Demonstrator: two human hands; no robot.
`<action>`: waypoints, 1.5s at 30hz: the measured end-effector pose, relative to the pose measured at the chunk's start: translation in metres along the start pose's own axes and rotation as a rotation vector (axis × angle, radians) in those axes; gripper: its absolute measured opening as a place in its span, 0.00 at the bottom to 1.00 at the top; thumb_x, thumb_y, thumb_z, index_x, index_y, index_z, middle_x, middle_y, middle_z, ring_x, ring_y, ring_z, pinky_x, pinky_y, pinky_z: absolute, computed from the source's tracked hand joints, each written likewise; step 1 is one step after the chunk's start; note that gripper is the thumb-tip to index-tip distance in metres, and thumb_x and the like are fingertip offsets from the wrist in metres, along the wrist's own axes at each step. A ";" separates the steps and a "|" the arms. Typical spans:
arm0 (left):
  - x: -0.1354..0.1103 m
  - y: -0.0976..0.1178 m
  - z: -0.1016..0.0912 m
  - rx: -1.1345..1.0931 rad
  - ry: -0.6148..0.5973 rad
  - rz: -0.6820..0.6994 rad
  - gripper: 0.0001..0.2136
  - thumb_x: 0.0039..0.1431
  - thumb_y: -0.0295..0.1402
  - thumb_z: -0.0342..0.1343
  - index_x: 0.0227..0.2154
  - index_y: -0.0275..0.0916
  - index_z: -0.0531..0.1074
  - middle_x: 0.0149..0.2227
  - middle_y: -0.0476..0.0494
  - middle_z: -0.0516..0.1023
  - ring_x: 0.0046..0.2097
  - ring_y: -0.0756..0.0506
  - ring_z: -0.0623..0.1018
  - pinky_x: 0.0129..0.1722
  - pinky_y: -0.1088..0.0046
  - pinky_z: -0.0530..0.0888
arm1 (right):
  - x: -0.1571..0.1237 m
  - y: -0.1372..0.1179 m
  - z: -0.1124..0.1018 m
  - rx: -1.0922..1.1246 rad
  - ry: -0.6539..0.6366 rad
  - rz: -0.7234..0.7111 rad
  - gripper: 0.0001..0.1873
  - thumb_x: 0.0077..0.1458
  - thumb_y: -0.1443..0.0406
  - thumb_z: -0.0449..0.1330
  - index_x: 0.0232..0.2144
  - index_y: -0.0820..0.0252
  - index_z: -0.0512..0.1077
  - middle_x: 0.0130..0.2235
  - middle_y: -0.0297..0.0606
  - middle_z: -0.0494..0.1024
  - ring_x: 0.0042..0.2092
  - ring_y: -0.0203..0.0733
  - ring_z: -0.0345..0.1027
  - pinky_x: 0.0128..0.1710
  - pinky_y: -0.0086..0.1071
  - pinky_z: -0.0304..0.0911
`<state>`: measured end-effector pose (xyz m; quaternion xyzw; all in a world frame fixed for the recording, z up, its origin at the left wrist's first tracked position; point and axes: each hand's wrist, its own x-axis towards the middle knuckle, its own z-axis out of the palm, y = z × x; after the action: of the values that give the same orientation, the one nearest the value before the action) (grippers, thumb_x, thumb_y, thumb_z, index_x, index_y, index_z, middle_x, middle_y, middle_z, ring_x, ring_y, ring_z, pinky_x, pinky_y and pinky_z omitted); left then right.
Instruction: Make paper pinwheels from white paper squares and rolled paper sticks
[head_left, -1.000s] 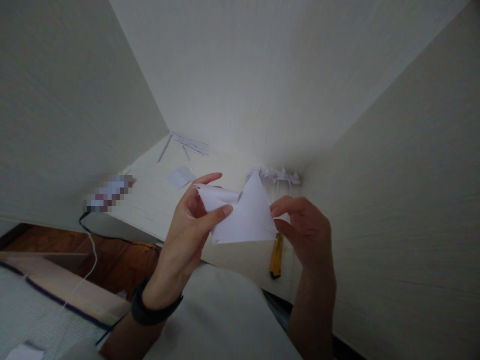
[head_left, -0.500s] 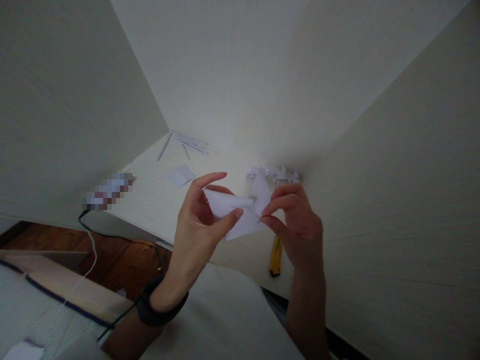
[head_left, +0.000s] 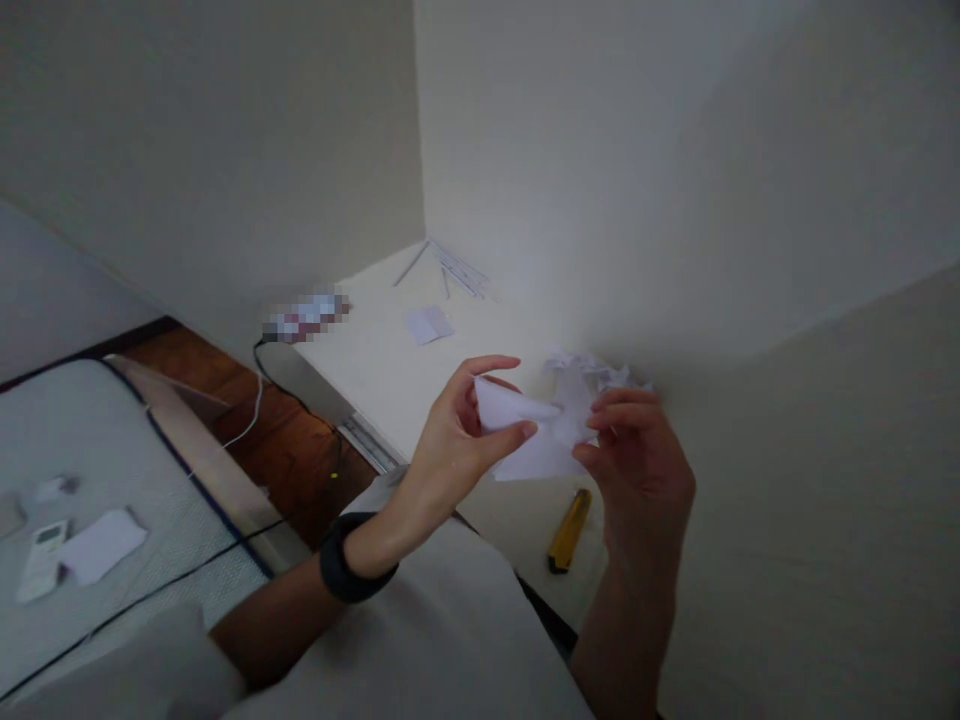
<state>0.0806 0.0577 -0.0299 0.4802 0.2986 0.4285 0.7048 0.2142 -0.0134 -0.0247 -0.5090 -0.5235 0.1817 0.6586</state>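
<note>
A piece of white paper (head_left: 536, 455) is held up between my two hands, its upper edge folded or curled over. My left hand (head_left: 465, 430) grips its left side, the thumb in front and the fingers behind. On the right side, the fingertips and thumb of my right hand (head_left: 637, 450) pinch the paper's edge. Behind the paper, partly covered by it and by my right hand, lie several crumpled or folded white paper pieces (head_left: 592, 368). A yellow utility knife (head_left: 570, 532) rests on the white desktop (head_left: 375, 370) below my hands.
Farther back lie a small creased paper square (head_left: 429, 325) and several thin paper sticks (head_left: 461, 270) by the wall corner. A blurred-out device (head_left: 307, 317) with a black cable sits at the left edge. On a bed (head_left: 172, 560) are a remote control (head_left: 45, 560) and a paper sheet (head_left: 103, 545).
My view has turned left, so the desk things appear farther right and more of the bed shows. Both hands keep their hold on the paper, with little change in its shape.
</note>
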 end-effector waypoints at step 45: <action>-0.190 -0.094 -0.248 0.099 -0.358 0.262 0.23 0.44 0.26 0.64 0.45 0.42 0.67 0.31 0.50 0.76 0.31 0.48 0.76 0.29 0.74 0.72 | -0.300 0.030 0.232 -0.100 0.410 -0.089 0.03 0.54 0.68 0.58 0.29 0.57 0.70 0.36 0.34 0.68 0.38 0.37 0.64 0.35 0.29 0.61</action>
<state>-0.1821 -0.0232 -0.2051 0.6172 0.1244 0.4092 0.6604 -0.0959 -0.1210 -0.2170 -0.5438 -0.4089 0.0188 0.7326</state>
